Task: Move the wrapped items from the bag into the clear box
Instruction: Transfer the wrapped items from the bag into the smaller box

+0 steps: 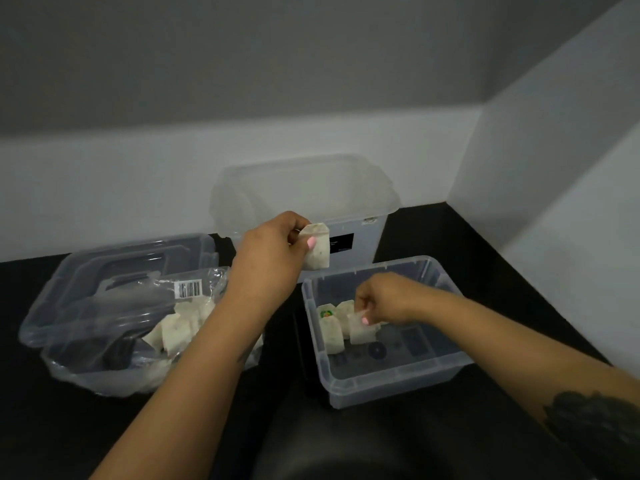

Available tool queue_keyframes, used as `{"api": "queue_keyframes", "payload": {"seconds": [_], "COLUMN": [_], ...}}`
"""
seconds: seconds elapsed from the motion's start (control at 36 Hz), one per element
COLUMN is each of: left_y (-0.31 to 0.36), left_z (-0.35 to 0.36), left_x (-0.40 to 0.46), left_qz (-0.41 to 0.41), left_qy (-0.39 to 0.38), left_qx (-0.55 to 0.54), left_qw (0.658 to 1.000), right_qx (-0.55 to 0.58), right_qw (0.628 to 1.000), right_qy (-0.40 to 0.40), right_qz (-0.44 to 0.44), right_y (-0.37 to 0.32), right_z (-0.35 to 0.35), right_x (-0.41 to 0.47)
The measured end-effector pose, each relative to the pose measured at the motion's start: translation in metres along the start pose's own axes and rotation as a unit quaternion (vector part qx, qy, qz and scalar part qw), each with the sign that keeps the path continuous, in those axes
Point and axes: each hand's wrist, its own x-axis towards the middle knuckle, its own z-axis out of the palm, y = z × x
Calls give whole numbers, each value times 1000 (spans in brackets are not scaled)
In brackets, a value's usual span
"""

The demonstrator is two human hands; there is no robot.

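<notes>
Left hand (273, 251) pinches a packet (317, 247) at the clear box's (391, 382) 11 o'clock — could fall short; right hand (384, 299) pinches another packet (360, 329) inside.

Clear box (415, 386) open-topped; wrapped items (334, 327) crowd its left end.

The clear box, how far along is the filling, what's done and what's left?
Done: about three wrapped items stand in the clear box. In hand: the right hand sets one inside; the left hand pinches another above. Left: several wrapped items in the plastic bag.
</notes>
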Motion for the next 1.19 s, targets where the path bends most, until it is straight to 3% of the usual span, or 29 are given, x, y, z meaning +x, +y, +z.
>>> {"api": "queue_keyframes", "payload": {"seconds": [0.17, 0.67, 1.19], "left_y": [8, 10, 14], "left_z": [15, 22, 27], "left_x": [-12, -24, -25], "left_qz": [-20, -50, -45], "left_qy": [3, -8, -29], "left_qx": [11, 22, 12], "left_qw": [1000, 998, 999], "right_qx": [-53, -78, -124], "right_qw": [998, 994, 987], "right_qy": [-19, 74, 106], "right_qz": [7, 15, 5], "right_y": [18, 29, 22], "right_z": [30, 48, 49], "right_x": [25, 55, 49]}}
